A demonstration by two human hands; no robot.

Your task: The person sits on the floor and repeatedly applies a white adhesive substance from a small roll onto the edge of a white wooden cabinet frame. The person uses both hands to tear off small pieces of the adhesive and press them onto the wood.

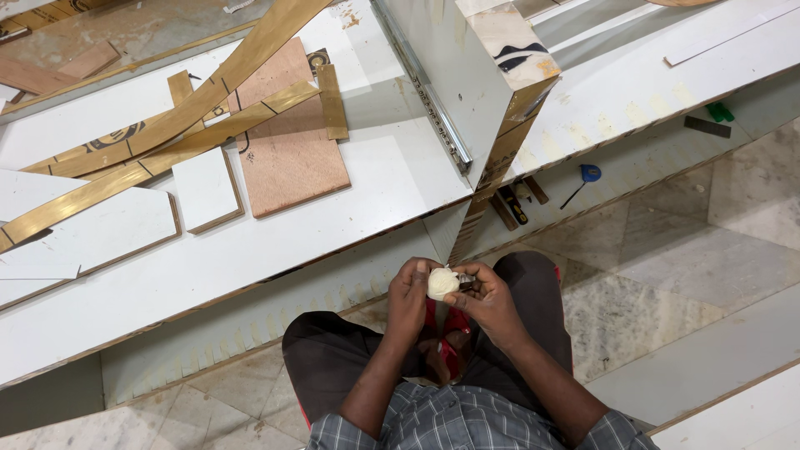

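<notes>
Your plaid shirt [467, 421] and both forearms fill the bottom edge, and above your knees the two hands meet. Between them sits a cream-white lump [442, 282] — your left hand [410, 296] wraps it from the left side, fingers closed on it, while your right hand [487, 302] presses it from the right and also pinches a small dark piece [468, 285] against it. Something red [454, 321] shows under the hands. You sit over a marble floor [650, 275], just beside a long white board [275, 250] with golden strips [208, 92] and a brown plywood piece [287, 154] on it. Elbows are bent, wrists turned inward.
</notes>
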